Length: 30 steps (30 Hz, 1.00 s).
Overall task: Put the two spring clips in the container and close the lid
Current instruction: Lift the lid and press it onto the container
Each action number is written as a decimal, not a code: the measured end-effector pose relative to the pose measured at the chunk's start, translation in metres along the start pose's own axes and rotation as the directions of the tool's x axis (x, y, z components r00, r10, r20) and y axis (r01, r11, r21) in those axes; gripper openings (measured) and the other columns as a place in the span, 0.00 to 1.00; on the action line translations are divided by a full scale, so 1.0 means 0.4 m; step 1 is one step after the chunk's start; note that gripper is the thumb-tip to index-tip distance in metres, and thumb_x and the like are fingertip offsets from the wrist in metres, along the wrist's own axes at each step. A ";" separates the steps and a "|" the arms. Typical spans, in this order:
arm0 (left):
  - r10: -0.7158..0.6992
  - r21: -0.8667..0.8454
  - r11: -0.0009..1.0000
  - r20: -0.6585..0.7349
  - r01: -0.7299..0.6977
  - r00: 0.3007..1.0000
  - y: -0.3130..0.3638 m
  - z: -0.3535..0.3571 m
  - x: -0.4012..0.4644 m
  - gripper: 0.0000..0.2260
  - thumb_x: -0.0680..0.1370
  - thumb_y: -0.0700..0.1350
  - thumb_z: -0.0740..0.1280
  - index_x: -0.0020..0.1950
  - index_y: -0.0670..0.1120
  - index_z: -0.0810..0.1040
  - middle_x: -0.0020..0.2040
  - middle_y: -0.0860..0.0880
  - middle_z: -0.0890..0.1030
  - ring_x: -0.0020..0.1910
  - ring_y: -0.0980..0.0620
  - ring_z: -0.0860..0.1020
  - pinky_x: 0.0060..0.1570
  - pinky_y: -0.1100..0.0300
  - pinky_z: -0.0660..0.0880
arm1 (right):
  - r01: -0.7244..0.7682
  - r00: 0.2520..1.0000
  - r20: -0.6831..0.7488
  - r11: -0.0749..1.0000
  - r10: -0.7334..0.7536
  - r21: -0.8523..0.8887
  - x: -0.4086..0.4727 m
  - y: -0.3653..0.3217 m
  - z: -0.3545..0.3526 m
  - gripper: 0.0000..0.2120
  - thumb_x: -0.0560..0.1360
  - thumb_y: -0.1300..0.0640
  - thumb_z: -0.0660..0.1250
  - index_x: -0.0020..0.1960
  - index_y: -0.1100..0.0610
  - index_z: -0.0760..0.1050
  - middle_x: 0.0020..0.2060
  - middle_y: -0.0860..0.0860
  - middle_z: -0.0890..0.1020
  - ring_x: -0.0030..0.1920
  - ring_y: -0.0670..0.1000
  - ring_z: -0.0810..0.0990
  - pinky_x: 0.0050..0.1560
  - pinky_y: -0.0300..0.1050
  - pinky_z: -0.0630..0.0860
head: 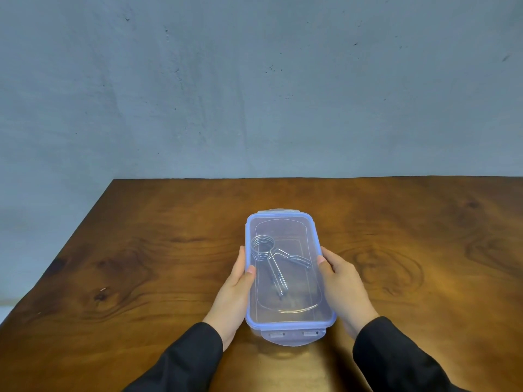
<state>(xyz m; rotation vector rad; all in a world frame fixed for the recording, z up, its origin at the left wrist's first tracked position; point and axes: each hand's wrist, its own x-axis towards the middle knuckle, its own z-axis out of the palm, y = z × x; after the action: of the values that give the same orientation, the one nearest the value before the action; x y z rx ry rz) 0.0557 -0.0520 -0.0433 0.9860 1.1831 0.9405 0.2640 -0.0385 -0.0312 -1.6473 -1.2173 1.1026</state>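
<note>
A clear rectangular container (322, 312) with a blue-rimmed lid (283, 224) lies lengthwise on the wooden table (141, 264). The lid sits flat on top. Through it I see metal spring clips (268, 250), coils stacked at the left, handles fanning toward me and to the right. My left hand (235, 295) holds the container's left side, thumb on the lid's edge. My right hand (342, 287) holds the right side, thumb on the rim. The near latch flap (294, 336) sticks outward; the far flap (278, 211) also shows behind the lid.
A grey-blue wall (254, 80) rises behind the table's far edge. The table's left edge runs diagonally from the far corner toward me. Black sleeves cover both forearms.
</note>
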 end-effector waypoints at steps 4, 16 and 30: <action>0.057 0.283 0.958 -0.057 -0.038 0.997 0.016 -0.008 -0.001 0.26 0.83 0.61 0.55 0.79 0.66 0.48 0.80 0.63 0.55 0.76 0.59 0.62 0.70 0.62 0.67 | 0.001 1.000 -0.012 0.989 -0.003 -0.146 0.009 -0.012 -0.019 0.24 0.83 0.50 0.59 0.78 0.52 0.63 0.76 0.49 0.69 0.75 0.51 0.67 0.71 0.49 0.68; 0.333 0.812 -0.054 0.563 -0.581 0.756 -0.029 -0.009 -0.019 0.41 0.74 0.75 0.55 0.79 0.50 0.62 0.81 0.54 0.58 0.81 0.54 0.49 0.76 0.48 0.39 | 0.523 0.853 0.431 0.465 -0.296 -0.715 0.265 -0.121 0.073 0.25 0.83 0.42 0.55 0.73 0.55 0.69 0.70 0.52 0.74 0.68 0.55 0.71 0.67 0.56 0.67; 0.382 0.772 -0.191 0.627 -0.606 0.679 -0.057 -0.013 -0.010 0.32 0.79 0.67 0.58 0.75 0.49 0.67 0.76 0.52 0.70 0.77 0.50 0.63 0.74 0.39 0.48 | 0.474 0.875 0.338 0.470 -0.347 -0.745 0.278 -0.095 0.096 0.23 0.82 0.40 0.52 0.69 0.50 0.72 0.63 0.48 0.79 0.63 0.52 0.74 0.67 0.56 0.67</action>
<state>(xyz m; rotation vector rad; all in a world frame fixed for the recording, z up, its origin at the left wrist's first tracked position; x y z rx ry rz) 0.0515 -0.0618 -0.0646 2.9060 1.1895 0.3878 0.2348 0.0817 -0.0282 -1.7315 -2.3239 0.3022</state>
